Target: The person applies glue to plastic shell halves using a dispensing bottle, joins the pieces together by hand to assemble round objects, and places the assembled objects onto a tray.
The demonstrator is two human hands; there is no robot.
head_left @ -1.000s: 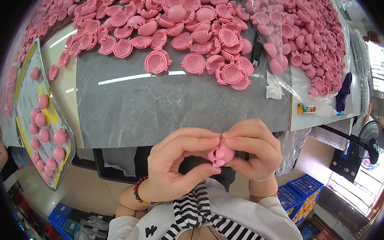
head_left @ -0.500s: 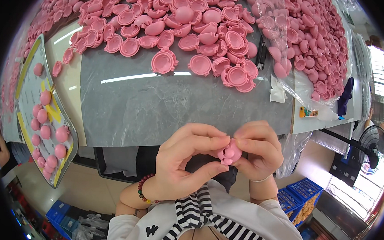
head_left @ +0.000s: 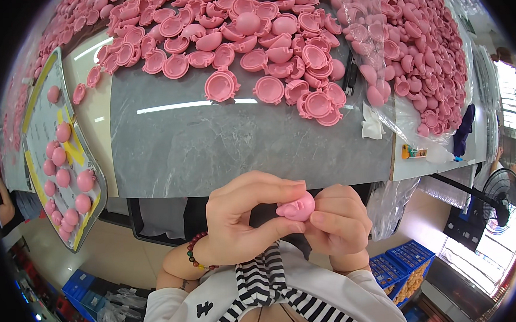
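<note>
Head: two grips (head_left: pixel 232 219), one pink ball (head_left: pixel 297 207)

A tray (head_left: pixel 42 129) of balls (head_left: pixel 63 178) lies left of the mat (head_left: pixel 251 144) bearing shells (head_left: pixel 209 42).

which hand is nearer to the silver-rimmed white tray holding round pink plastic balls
Left. The left hand is right of the tray; the right hand is beyond it, farther right from the tray.
</note>
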